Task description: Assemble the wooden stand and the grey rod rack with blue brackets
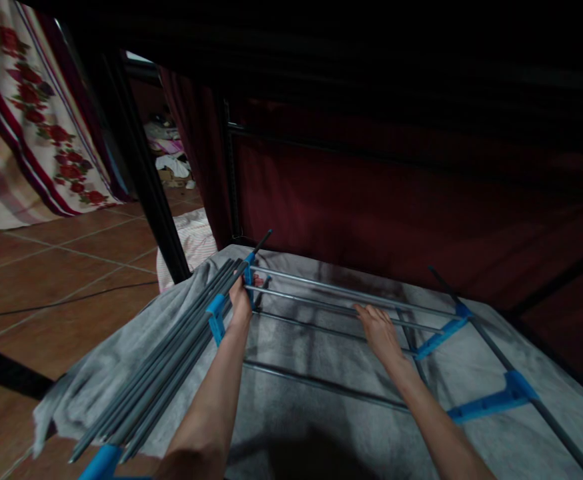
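Observation:
My left hand [240,301] is closed around a blue plastic bracket [249,270] at the left end of a rack frame, beside a bundle of grey metal tubes. My right hand [377,328] lies over a thin metal rod [304,300] in the middle of the frame, with its fingers curled on it and the thumb hidden. Several parallel rods run between the left bracket and a blue bracket [441,339] on the right. Nearer to me on that side, another blue bracket [494,400] joins a long dark tube [561,427].
Under the rack spreads a grey blanket [321,427] on a bed-like surface. The tube bundle [171,353] slants across its left edge. Dark posts [146,173] and a maroon curtain [371,207] enclose the space. Tiled floor [71,267] and a floral cloth [36,120] lie left.

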Action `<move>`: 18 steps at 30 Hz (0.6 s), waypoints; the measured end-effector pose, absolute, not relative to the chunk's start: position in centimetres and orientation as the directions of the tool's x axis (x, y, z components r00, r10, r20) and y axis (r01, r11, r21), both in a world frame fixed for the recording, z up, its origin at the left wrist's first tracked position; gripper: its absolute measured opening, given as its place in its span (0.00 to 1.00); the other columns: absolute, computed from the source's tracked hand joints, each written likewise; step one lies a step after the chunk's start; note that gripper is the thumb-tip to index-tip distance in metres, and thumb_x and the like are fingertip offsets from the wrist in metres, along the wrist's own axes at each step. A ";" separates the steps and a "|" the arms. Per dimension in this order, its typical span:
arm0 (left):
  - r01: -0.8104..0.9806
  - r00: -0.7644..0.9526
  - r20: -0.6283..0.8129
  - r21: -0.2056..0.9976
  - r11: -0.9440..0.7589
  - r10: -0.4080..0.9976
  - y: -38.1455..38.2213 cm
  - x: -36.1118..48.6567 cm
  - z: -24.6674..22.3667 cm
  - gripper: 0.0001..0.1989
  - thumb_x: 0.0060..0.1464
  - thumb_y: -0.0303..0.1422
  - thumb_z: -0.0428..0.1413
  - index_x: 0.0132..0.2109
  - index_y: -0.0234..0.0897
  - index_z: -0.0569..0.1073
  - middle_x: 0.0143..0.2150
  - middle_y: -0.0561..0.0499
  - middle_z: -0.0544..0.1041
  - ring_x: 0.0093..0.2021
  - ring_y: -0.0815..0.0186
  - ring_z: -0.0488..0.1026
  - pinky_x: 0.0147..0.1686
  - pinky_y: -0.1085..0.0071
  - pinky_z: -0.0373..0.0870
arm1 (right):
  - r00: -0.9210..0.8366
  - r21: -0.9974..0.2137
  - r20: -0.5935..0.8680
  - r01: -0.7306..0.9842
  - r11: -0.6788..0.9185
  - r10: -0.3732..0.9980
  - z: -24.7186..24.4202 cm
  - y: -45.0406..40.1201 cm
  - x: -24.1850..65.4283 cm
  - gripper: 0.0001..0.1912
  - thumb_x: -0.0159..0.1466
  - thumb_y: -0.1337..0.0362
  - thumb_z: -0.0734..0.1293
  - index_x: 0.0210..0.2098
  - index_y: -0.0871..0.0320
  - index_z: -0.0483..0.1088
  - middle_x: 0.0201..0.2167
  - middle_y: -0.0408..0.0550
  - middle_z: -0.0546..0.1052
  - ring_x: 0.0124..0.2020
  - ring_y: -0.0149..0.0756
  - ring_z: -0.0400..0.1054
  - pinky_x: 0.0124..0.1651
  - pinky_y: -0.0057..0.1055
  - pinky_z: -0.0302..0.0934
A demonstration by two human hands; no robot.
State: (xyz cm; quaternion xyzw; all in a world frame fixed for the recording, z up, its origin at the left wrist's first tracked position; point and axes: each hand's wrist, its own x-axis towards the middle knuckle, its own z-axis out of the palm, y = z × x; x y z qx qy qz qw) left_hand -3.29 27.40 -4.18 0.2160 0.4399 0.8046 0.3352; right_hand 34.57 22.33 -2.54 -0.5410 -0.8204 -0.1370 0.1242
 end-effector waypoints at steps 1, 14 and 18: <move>-0.364 -0.661 0.053 0.850 -0.381 0.749 27.6 -3.4 -4.1 0.25 0.52 0.55 0.54 0.31 0.35 0.73 0.24 0.51 0.73 0.22 0.68 0.68 0.26 0.71 0.66 | -0.385 0.091 0.350 0.921 0.378 0.854 -2.5 22.4 34.7 0.21 0.71 0.69 0.56 0.61 0.53 0.67 0.44 0.51 0.77 0.45 0.41 0.70 0.49 0.35 0.58; -0.415 -0.700 -0.032 0.831 -0.371 0.713 28.5 -3.0 -4.0 0.26 0.47 0.57 0.57 0.27 0.37 0.65 0.20 0.57 0.66 0.19 0.73 0.62 0.19 0.76 0.57 | -0.598 -0.064 0.368 0.748 0.661 0.712 0.1 22.4 20.1 0.21 0.71 0.68 0.55 0.62 0.58 0.63 0.55 0.55 0.72 0.53 0.41 0.68 0.57 0.37 0.62; -0.370 -0.694 0.020 0.847 -0.382 0.719 28.4 -3.4 -4.6 0.26 0.47 0.58 0.58 0.26 0.38 0.66 0.21 0.56 0.66 0.19 0.73 0.60 0.18 0.74 0.55 | -0.640 -0.077 0.261 0.733 0.676 0.723 1.4 23.9 12.0 0.20 0.72 0.70 0.51 0.60 0.58 0.64 0.51 0.54 0.74 0.47 0.39 0.72 0.52 0.35 0.65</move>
